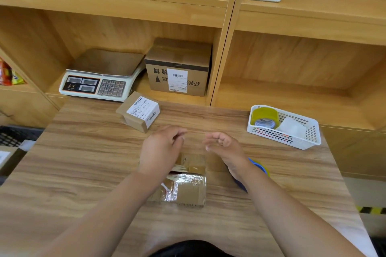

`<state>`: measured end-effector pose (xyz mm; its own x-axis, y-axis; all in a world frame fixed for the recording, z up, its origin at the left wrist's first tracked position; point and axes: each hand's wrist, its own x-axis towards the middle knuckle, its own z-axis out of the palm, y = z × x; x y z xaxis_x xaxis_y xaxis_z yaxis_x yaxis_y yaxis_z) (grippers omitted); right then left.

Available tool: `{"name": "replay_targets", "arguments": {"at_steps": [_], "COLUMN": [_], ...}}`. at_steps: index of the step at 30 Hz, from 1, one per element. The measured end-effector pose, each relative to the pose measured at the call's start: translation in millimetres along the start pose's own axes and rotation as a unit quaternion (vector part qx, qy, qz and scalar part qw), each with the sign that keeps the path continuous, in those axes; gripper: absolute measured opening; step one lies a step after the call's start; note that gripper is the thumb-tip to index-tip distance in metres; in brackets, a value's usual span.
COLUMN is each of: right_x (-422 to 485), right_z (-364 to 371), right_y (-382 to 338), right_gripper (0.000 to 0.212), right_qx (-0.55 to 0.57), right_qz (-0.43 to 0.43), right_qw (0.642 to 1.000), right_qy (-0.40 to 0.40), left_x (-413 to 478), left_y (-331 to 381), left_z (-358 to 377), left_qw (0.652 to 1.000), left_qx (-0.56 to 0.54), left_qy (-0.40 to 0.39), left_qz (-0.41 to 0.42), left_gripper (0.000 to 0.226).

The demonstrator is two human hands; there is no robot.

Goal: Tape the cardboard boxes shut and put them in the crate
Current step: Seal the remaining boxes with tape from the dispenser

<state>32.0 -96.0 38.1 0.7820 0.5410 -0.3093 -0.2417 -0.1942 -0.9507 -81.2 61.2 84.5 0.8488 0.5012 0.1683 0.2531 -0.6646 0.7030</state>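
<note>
Taping judged in hand: the cardboard box point(188, 188), partly taped, sits directly beneath the left hand point(160, 148) and right hand point(224, 147). Both have curled fingers; whether they pinch clear tape cannot be told. Next move likely calls for pressing tape flat across its seam.

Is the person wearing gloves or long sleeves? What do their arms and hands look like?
No gloves: the left hand and right hand are bare, with no rings, watch or bracelet showing. The left forearm and right forearm are bare too, no sleeves in view. A bit of dark clothing shows at the bottom edge.
</note>
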Motion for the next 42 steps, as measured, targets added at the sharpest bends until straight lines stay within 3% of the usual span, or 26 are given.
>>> {"name": "replay_targets", "arguments": {"at_steps": [4,12,20,27,31,34,42], "right_x": [-1.9,1.4,8.1,10.7,12.3,11.6,8.4], "right_z": [1.8,7.4,15.6,15.1,18.0,20.8,22.7], "right_y": [6.3,13.6,27.5,39.6,47.5,52.9,60.1], "right_gripper": [0.005,0.004,0.009,0.021,0.010,0.032,0.038], "right_qx": [0.014,-0.002,-0.033,-0.089,-0.144,-0.173,-0.272], "right_qz": [0.005,0.036,0.098,0.129,0.140,0.134,0.102], "right_qw": [0.999,0.991,0.981,0.972,0.965,0.963,0.944], "right_qy": [0.047,0.128,0.163,0.172,0.167,0.158,0.160], "left_x": [0.2,0.7,2.9,4.2,2.4,0.4,0.7], "left_y": [-4.0,-23.7,-42.8,-57.4,-62.4,-64.8,-67.4], "left_z": [-0.8,14.4,31.6,44.9,52.1,56.0,63.5], "left_qw": [0.998,0.981,0.972,0.970,0.974,0.975,0.969], "left_qx": [-0.033,-0.107,-0.093,-0.084,-0.060,-0.036,0.065], "left_qy": [-0.017,-0.040,-0.059,-0.088,-0.085,-0.089,-0.149], "left_qz": [-0.041,-0.159,-0.207,-0.213,-0.200,-0.199,-0.185], "left_gripper": [0.021,0.024,0.026,0.022,0.023,0.021,0.009]}}
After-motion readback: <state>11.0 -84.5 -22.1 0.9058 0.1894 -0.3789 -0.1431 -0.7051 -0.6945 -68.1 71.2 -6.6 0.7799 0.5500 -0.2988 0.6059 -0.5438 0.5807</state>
